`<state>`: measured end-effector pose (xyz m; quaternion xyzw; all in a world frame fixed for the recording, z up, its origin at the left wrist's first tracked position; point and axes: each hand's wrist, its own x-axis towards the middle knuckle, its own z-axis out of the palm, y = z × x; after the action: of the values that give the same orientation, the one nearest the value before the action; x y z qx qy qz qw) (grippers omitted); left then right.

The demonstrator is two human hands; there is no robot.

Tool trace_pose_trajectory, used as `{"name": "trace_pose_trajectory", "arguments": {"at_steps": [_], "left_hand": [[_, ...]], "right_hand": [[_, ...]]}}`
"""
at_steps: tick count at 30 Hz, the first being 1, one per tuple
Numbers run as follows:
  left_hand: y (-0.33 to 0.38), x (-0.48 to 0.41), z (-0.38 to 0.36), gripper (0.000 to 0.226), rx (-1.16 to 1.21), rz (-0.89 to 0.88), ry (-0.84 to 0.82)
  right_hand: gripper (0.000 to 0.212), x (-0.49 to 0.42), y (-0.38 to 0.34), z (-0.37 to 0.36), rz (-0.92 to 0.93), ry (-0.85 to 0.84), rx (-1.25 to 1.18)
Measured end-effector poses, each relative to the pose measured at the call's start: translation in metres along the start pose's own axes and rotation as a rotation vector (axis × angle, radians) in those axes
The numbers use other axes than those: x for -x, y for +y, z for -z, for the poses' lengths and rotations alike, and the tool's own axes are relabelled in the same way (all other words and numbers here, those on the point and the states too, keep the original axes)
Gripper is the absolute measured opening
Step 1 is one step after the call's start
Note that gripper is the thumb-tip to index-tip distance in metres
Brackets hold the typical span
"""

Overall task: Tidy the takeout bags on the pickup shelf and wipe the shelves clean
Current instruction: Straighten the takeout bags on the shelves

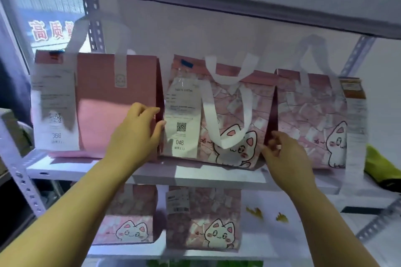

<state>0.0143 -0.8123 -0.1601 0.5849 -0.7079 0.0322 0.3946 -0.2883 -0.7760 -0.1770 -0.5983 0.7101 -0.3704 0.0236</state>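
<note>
Three pink takeout bags stand in a row on the middle shelf point(152, 174). The middle bag point(230, 115) has a cat drawing, white handles and a receipt numbered 046. My left hand point(138, 132) presses on its left edge, in the gap to the plain pink bag point(108, 102) that carries receipt 366. My right hand point(282, 151) touches the middle bag's lower right corner, fingers curled, beside the right cat bag point(310, 119). Both hands bracket the middle bag; a firm grip is not visible.
A yellow-green cloth point(379, 165) lies at the right end of the middle shelf. Two more cat bags point(204, 221) stand on the lower shelf with yellow scraps point(256, 212) beside them. The upper shelf point(238, 0) hangs close above the bag handles. Metal uprights flank both sides.
</note>
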Motion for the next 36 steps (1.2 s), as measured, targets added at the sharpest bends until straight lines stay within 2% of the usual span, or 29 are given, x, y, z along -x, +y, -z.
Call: {"name": "trace_pose_trajectory", "arguments": {"at_steps": [3, 8, 13, 22, 30, 36], "left_hand": [[0.005, -0.002, -0.007, 0.028, 0.025, 0.029, -0.002], [0.009, -0.007, -0.013, 0.022, 0.010, 0.084, 0.023], [0.013, -0.006, -0.015, 0.028, -0.018, 0.103, 0.069], [0.022, -0.009, -0.016, 0.017, -0.010, 0.106, 0.074], [0.026, -0.004, -0.015, 0.019, -0.015, 0.119, 0.078], [0.028, 0.004, -0.007, 0.017, 0.013, 0.144, 0.147]], "right_hand": [[0.028, -0.008, 0.002, 0.000, 0.040, -0.057, -0.047], [0.021, -0.020, 0.007, -0.002, 0.063, -0.034, -0.067], [0.020, -0.025, 0.008, -0.003, 0.047, -0.013, -0.062], [0.021, -0.027, 0.013, -0.006, 0.072, 0.046, -0.082], [0.020, -0.025, 0.014, -0.002, 0.088, 0.058, -0.107], [0.019, -0.017, 0.016, 0.006, 0.125, 0.098, -0.163]]}}
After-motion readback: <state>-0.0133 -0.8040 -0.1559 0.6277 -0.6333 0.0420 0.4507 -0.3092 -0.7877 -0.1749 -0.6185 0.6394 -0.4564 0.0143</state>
